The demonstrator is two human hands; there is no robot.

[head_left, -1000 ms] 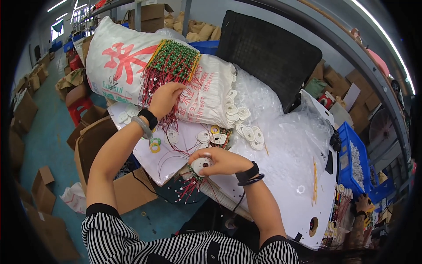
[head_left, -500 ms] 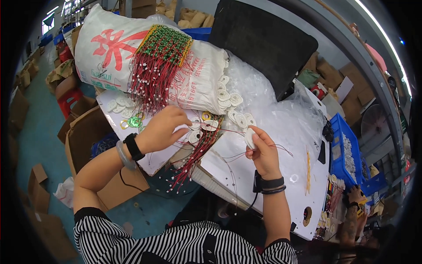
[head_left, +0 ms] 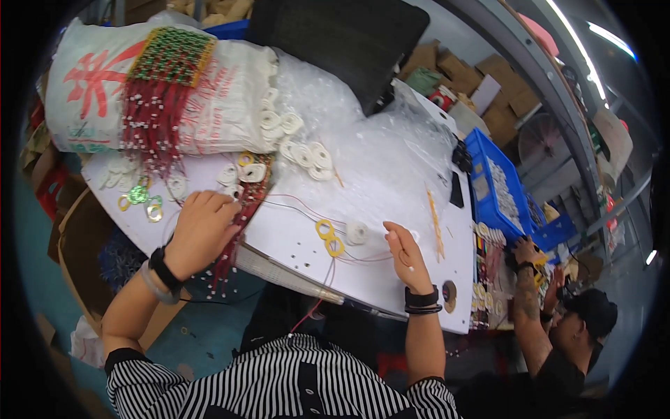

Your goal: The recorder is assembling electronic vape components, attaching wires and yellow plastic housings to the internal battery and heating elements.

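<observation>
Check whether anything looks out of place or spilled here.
Red wires hang over the front edge of the table rather than lying on it; dark spots left of the yellow rings could be specks or holes.

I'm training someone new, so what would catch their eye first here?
Probably the bulky white sack at the upper left, with green circuit boards and their red wires draped over it. Next, on the white table between the left hand and the right hand, two yellow rings beside a round white disc.
</observation>
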